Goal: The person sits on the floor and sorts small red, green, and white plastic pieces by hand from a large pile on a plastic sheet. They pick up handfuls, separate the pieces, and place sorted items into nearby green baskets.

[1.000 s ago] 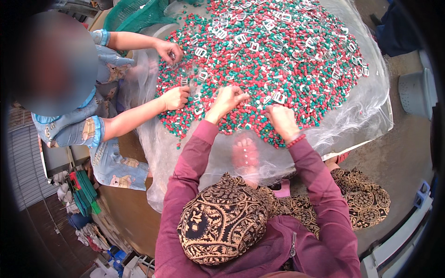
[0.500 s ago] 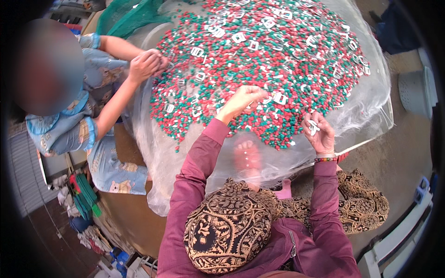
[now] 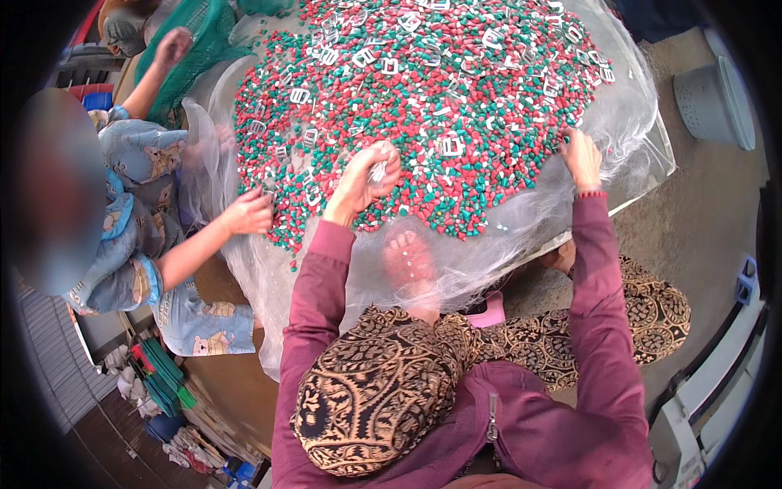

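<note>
Rightward, right hand (image 3: 580,155) at heap (image 3: 440,90) edge

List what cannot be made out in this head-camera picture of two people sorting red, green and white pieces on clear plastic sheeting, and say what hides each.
- What the left hand pinches: too small, fingers cover it.
- Far side of the heap of red, green and white pieces: cut off by the top edge.
- The co-worker's hand: its palm is turned away.
- Floor under the clear plastic sheeting: blurred by folds.
- Right hand: fingertips buried in the pieces.
</note>
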`<state>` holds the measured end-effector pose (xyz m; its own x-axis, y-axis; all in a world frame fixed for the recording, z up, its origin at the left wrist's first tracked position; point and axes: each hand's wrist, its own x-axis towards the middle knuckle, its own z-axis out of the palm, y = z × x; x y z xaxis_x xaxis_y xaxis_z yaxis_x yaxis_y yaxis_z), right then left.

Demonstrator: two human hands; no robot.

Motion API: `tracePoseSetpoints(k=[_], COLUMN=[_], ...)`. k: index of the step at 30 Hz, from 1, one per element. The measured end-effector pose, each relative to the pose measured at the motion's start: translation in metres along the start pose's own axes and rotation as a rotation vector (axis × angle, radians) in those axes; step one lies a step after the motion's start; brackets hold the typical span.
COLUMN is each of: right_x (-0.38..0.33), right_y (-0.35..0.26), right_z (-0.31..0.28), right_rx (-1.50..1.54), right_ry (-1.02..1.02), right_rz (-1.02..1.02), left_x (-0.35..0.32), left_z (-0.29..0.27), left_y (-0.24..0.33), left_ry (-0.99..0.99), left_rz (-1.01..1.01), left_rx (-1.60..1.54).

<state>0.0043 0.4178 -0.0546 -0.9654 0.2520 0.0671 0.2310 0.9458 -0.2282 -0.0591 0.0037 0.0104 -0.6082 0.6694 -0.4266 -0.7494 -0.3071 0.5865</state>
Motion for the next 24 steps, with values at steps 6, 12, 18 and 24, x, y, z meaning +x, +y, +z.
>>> tracePoseSetpoints(k=[6, 12, 18, 24], right_x=[0.007, -0.003, -0.014, -0.028], right_y=[0.011, -0.009, -0.051, -0.095], right_z=[0.02, 0.016, -0.001, 0.023], right_rx=[-0.232, -0.189, 0.228, 0.178], right_ry=[-0.139, -0.088, -0.12, -0.179], right_rz=[-0.186, -0.072, -0.203, -0.414], left_x=[0.021, 0.089, 0.082, 0.018], left_z=[0.055, 0.081, 0.002, -0.059], left_y=[-0.069, -0.143, -0.088, -0.024], left_ry=[-0.082, 0.018, 0.221, 0.409], left_rz=[-0.218, -0.462, -0.11, -0.007], left_rx=[0.083, -0.241, -0.33, -0.189])
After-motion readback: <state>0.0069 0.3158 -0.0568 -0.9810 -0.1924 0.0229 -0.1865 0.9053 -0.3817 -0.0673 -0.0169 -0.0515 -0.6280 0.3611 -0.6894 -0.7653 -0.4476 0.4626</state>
